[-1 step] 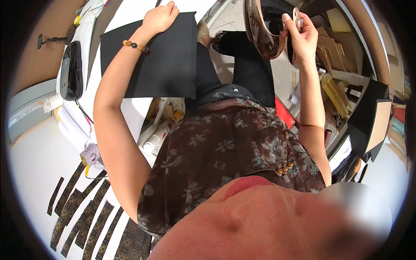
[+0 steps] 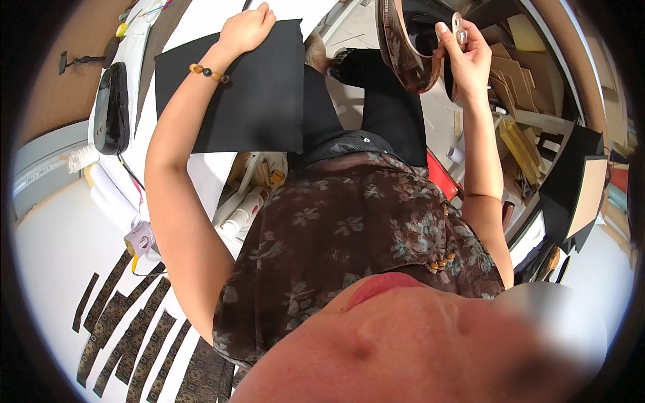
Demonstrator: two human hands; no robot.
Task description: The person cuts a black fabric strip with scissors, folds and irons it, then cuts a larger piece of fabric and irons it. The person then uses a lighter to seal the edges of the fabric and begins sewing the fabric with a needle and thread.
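Observation:
My left hand (image 2: 246,28) lies palm down at the upper edge of a black sheet (image 2: 252,101), its fingers loosely stretched past that edge. The sheet rests on a white table and overhangs toward my lap. At the upper right my right hand (image 2: 465,64) is raised, with thumb and fingers closed on a glossy, see-through brown curved piece (image 2: 418,70). This piece has a pale inner rim and a dark inside; the picture's top edge cuts it off. A small clear fitting (image 2: 460,30) shows between the fingers. I cannot tell its exact kind.
Patterned dark strips (image 2: 134,336) lie on the white surface at lower left. A black oblong case (image 2: 112,107) with a cable and a white thread spool (image 2: 82,160) are at the left. Cardboard pieces (image 2: 514,84) and yellow blocks (image 2: 523,144) fill the shelf at right.

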